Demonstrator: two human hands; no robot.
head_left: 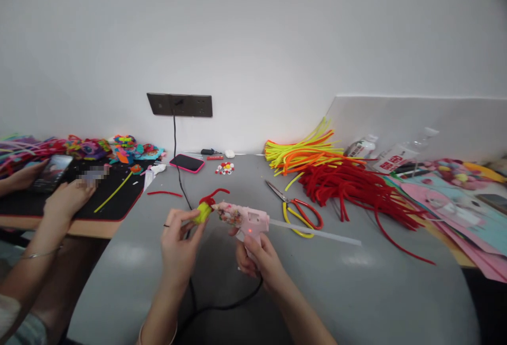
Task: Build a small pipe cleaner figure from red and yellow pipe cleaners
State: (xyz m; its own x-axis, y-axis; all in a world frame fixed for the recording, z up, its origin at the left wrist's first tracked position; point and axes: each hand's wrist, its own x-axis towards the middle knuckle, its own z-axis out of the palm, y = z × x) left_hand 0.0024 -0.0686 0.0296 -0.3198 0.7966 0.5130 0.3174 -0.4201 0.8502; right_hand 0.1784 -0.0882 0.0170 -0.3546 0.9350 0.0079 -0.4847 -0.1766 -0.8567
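Note:
Between the thumb and fingers of my left hand (180,239) is a small yellow fuzzy pipe-cleaner piece (203,212). A red pipe cleaner (216,195) joins it at the top, with one end sticking out to the right. My right hand (259,258) is wrapped round the handle of a pink glue gun (251,222), whose small light glows red. The gun's nozzle points left and meets, or nearly meets, the coloured piece; contact is hard to tell. A long translucent glue stick (317,230) juts from the gun's rear, passing over the scissors (295,210).
Red pipe cleaners (348,189) and yellow-orange ones (304,149) lie at the right. A phone (187,163), small round pieces (225,168) and a red strip (164,193) rest farther back. The black cord (222,307) crosses the table. Another person's hands (69,197) hold a phone at the left.

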